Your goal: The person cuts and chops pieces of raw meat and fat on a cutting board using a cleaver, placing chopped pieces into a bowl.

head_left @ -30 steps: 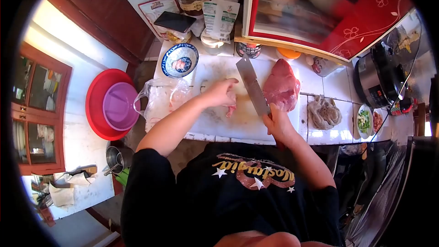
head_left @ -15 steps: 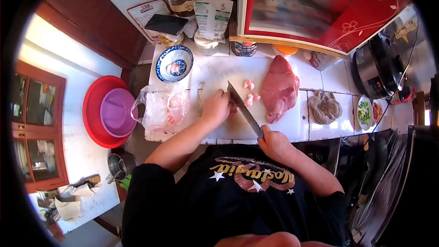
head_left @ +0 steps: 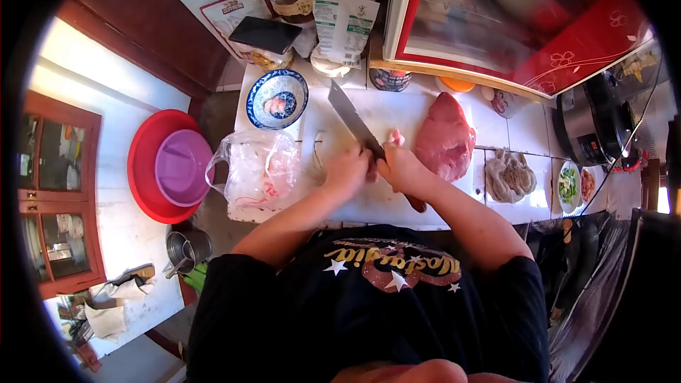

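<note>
My right hand (head_left: 401, 170) is wrapped around a kitchen knife (head_left: 352, 115), whose blade points away and to the left over the white cutting board (head_left: 323, 117). Its brown handle end sticks out below that hand. Close beside it, my left hand (head_left: 346, 172) has its fingers curled on a small piece of raw meat (head_left: 372, 170), partly hidden between the two hands. Small pale pink meat bits (head_left: 395, 137) lie just beyond my right hand. A large slab of raw meat (head_left: 445, 138) rests on the board's right side.
Left of the board are a blue-patterned bowl (head_left: 296, 105) with meat bits and a clear plastic bag (head_left: 252, 167). A rag (head_left: 509, 176) and a plate of chopped greens (head_left: 568, 186) lie rightward. A red-framed cabinet (head_left: 489, 71) overhangs the counter's back; nested basins (head_left: 138, 170) stand left.
My right hand has moved left and forward, up against my left hand. The knife blade has swung further away and left. The whole view has shifted slightly.
</note>
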`<state>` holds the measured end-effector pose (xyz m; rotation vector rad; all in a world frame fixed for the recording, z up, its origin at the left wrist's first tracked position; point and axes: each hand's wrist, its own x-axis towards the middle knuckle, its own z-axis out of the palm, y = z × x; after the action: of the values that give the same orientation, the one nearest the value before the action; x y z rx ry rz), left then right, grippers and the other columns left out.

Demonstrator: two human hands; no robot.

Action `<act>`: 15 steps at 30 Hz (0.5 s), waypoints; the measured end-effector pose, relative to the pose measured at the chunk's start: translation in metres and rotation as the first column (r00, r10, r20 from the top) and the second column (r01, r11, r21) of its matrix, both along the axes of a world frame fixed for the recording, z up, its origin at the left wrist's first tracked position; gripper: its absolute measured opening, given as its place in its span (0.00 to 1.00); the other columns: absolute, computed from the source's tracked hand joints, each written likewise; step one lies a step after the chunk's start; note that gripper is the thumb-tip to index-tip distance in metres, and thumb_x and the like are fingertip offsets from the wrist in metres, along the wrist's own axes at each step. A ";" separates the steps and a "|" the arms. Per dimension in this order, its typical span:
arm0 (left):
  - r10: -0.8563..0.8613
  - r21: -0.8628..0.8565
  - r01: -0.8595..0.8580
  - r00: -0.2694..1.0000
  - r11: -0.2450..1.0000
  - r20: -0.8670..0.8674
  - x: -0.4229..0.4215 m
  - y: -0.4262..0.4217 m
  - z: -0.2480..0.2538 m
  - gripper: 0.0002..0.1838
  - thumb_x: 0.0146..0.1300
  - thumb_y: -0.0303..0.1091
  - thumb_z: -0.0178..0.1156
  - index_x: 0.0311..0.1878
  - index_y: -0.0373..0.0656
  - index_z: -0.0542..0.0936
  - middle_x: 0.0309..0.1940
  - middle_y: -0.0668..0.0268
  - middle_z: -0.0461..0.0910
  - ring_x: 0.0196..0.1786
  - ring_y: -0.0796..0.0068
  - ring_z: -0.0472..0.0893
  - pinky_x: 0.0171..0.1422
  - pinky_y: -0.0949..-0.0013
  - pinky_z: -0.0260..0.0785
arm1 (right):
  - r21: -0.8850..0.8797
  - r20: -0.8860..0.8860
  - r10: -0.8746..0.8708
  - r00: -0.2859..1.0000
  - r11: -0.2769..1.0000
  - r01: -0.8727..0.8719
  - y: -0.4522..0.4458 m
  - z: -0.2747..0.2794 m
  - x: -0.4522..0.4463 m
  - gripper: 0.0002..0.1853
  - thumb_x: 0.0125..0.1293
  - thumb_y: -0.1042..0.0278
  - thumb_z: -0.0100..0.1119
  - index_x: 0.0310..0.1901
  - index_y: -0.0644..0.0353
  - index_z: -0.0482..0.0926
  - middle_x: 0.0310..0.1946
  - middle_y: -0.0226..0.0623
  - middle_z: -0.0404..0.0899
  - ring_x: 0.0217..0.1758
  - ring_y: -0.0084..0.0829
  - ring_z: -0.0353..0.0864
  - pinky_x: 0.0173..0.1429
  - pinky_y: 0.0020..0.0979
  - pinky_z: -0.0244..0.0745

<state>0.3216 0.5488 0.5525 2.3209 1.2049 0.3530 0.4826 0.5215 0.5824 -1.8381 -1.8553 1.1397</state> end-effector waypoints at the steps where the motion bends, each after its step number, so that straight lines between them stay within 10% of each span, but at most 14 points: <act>1: 0.007 -0.011 -0.007 1.000 1.000 0.008 0.001 -0.004 -0.001 0.09 0.57 0.32 0.57 0.40 0.42 0.76 0.40 0.60 0.75 0.35 0.61 0.80 0.38 0.60 0.74 | -0.038 0.008 -0.003 1.000 0.999 0.003 0.010 -0.003 0.000 0.14 0.62 0.66 0.48 0.40 0.72 0.68 0.27 0.63 0.77 0.32 0.58 0.79 0.40 0.52 0.74; 8: 0.035 -0.023 -0.030 0.965 0.999 0.261 -0.023 -0.017 -0.011 0.17 0.56 0.27 0.58 0.50 0.44 0.75 0.46 0.59 0.74 0.43 0.59 0.79 0.44 0.61 0.73 | -0.149 -0.160 -0.175 0.972 0.977 0.151 -0.014 0.012 0.017 0.18 0.64 0.63 0.51 0.47 0.72 0.68 0.27 0.62 0.77 0.29 0.56 0.79 0.37 0.50 0.75; 14: 0.138 0.038 -0.151 0.963 0.988 0.230 -0.022 -0.015 -0.010 0.20 0.53 0.39 0.64 0.47 0.40 0.77 0.46 0.58 0.74 0.46 0.53 0.77 0.46 0.58 0.71 | 0.384 0.091 -0.090 0.992 0.922 0.048 -0.045 0.030 0.034 0.13 0.65 0.65 0.52 0.43 0.66 0.67 0.22 0.52 0.77 0.21 0.48 0.78 0.27 0.44 0.72; 15: 0.136 0.042 -0.150 0.964 0.988 0.229 -0.021 -0.012 -0.006 0.20 0.53 0.39 0.64 0.47 0.40 0.77 0.46 0.58 0.74 0.46 0.53 0.77 0.46 0.58 0.71 | 0.221 0.048 -0.056 0.997 0.974 0.044 -0.051 0.046 0.034 0.14 0.64 0.65 0.52 0.45 0.66 0.68 0.24 0.54 0.77 0.25 0.52 0.78 0.31 0.48 0.72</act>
<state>0.3008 0.5366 0.5462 2.1769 1.2653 0.6921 0.5162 0.4704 0.6284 -1.7943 -1.8690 0.8384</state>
